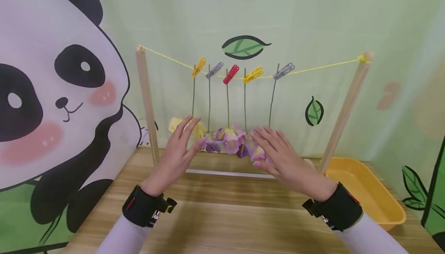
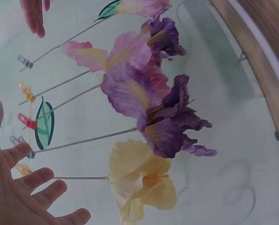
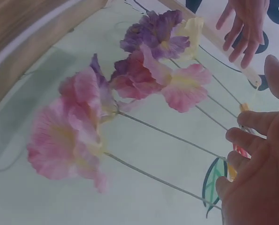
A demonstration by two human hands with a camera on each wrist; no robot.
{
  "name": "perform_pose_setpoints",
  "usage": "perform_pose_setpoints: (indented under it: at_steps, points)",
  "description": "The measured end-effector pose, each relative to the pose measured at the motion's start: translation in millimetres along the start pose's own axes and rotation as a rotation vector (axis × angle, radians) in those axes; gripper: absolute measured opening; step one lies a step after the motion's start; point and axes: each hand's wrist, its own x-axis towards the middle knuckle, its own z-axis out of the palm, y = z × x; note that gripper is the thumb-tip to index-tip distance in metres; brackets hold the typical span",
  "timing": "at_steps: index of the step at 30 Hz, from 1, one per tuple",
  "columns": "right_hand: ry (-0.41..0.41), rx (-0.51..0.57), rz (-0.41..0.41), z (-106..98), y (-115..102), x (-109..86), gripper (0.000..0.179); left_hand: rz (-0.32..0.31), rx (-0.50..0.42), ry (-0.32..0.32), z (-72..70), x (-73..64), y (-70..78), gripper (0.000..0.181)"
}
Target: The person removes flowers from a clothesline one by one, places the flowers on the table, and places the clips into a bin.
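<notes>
Pale sleeves (image 1: 369, 235) nearest, then both hands (image 1: 174, 153) (image 1: 286, 162), fingers outstretched; flowers (image 1: 231, 140) hang between and just beyond them

To my left I note a printed panda (image 1: 66, 103) — black eye patches, pink cheeks. Ahead of me hangs a pale green backdrop (image 1: 323, 26) bearing an outlined leaf (image 1: 246, 47) (a smaller leaf (image 1: 314, 111) sits lower right). Below: wood-grain table (image 1: 226, 223) — on it, at my right, a yellow-orange tray (image 1: 368, 188), corners rounded.
</notes>
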Motion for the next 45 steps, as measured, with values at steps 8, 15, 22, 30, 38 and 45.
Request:
perform_pose_setpoints:
  at_steps: [8, 15, 22, 30, 38, 45]
  points:
    - [0.013, -0.042, -0.04, -13.3, 2.6, 23.8, 0.073, -0.026, -0.048, 0.031, -6.5, 18.7, -2.1, 0.057]
    - [0.02, -0.03, -0.056, -21.0, 4.7, 43.0, 0.07, -0.043, -0.062, 0.05, -11.2, 30.5, -3.3, 0.058]
    - [0.042, -0.025, -0.069, -29.4, 6.0, 59.6, 0.073, -0.039, -0.11, 0.09, -13.0, 41.4, -3.2, 0.056]
    - [0.135, 0.02, -0.128, -38.7, 6.7, 84.9, 0.073, -0.069, -0.151, 0.187, -17.3, 58.1, -1.5, 0.053]
    - [0.153, -0.017, -0.114, -52.0, 8.4, 114.8, 0.07, -0.091, -0.178, 0.216, -17.6, 70.4, -2.7, 0.058]
    - [0.151, -0.041, -0.095, -65.7, 11.6, 138.8, 0.069, -0.125, -0.168, 0.277, -15.4, 80.2, -5.6, 0.057]
